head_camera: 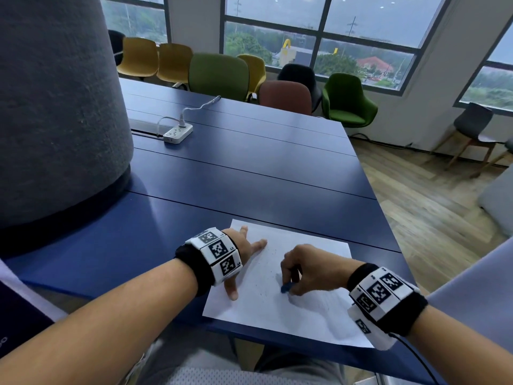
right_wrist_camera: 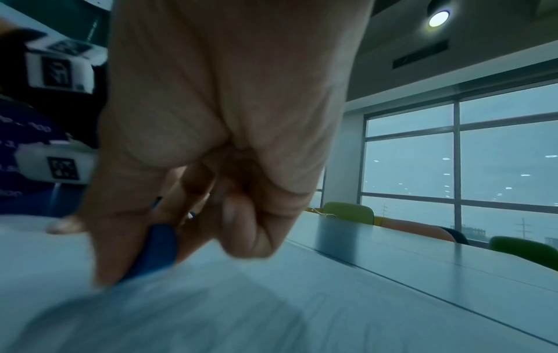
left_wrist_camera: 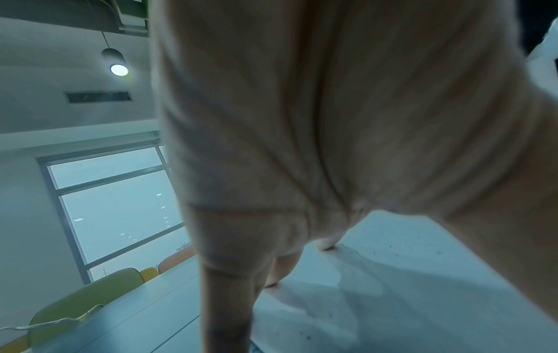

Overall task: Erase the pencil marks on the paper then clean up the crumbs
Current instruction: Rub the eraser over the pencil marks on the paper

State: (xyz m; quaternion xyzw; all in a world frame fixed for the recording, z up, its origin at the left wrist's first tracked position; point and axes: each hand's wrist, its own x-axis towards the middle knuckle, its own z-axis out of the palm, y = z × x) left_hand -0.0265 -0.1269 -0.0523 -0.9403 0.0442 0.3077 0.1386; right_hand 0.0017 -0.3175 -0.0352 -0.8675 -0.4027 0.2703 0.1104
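A grey pillar blocks the surface on the left. A power strip and its cord lie far back. Beyond the paper the surface lies open; its right edge drops to floor.

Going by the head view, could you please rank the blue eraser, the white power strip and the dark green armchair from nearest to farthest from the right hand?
From the right hand:
1. Blue eraser, pinched in its fingers, on the paper.
2. White power strip, far left on the table.
3. Dark green armchair, beyond the table's far right corner.
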